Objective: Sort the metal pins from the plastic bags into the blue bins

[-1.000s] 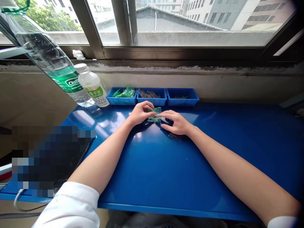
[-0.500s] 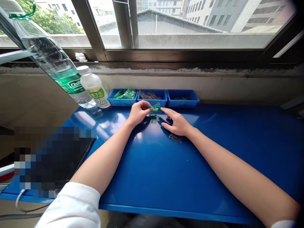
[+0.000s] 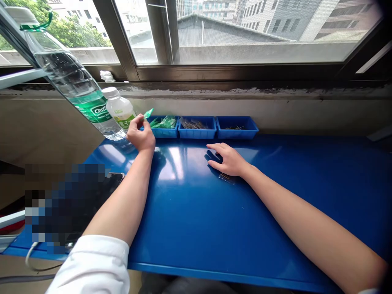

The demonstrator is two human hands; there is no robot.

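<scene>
My left hand (image 3: 141,132) is raised in front of the small white bottle, its fingers pinched on a small green plastic bag (image 3: 148,113). The bag's upper tip sticks out above the fingers, by the left end of the left blue bin (image 3: 164,132). More green bags (image 3: 168,121) lie in that bin. With fingers apart and nothing between them, my right hand (image 3: 228,159) hovers low over or rests on the table. Just below it lies a small clear bag with thin brown pieces (image 3: 226,178), partly covered by the hand. A small dark thing shows under the right fingers.
A middle bin (image 3: 197,134) holds clear bags of thin pieces; a right bin (image 3: 237,134) holds loose thin metal pieces. At the left stand a large water bottle (image 3: 88,102) and a white bottle (image 3: 119,108). A dark, blurred-out device (image 3: 76,204) lies on the blue table (image 3: 196,228).
My left hand has moved left and away from the right hand, carrying the green bag up beside the left bin. My right hand has stayed in nearly the same spot, no longer touching the bag.
</scene>
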